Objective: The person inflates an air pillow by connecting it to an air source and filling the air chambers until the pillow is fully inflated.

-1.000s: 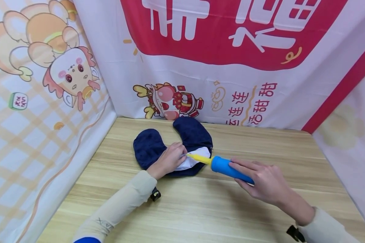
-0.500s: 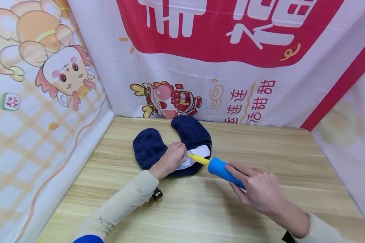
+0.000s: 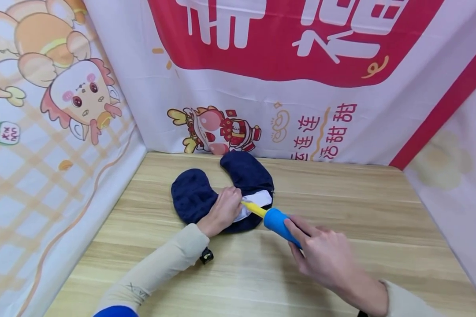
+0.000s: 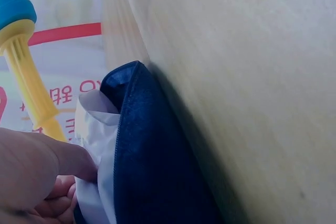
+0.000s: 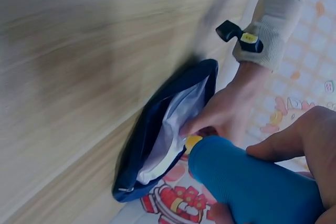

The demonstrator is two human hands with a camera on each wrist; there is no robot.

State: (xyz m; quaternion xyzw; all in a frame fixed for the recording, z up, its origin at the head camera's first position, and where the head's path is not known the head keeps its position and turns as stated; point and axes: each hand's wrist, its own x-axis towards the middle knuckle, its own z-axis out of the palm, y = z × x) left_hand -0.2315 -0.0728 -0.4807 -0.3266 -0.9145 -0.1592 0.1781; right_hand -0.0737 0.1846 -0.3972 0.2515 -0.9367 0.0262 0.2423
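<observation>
A navy U-shaped neck pillow [image 3: 192,196] lies on the table, its zipped cover open along the near curve. White inner lining [image 3: 259,198] shows in that opening. My left hand [image 3: 222,211] pinches the white lining at the opening, where the yellow nozzle [image 3: 254,208] of a hand pump meets it. Whether the tip sits inside a valve is hidden by the fingers. My right hand [image 3: 329,259] grips the pump's blue barrel [image 5: 247,182], which slants down toward the pillow. In the left wrist view, the left thumb [image 4: 73,158] presses against the white lining [image 4: 97,129].
The wood-grain table [image 3: 341,207] extends around the pillow. A printed white-and-red cloth [image 3: 277,88] hangs behind its far edge, close to the pillow's tip. Another printed cloth [image 3: 63,176] borders the left side, and pale cloth [image 3: 456,185] stands at the right.
My right hand and the pump have moved left and nearer to me, tilting the pump more steeply in view. Less of the blue barrel shows. My left hand keeps its hold at the opening.
</observation>
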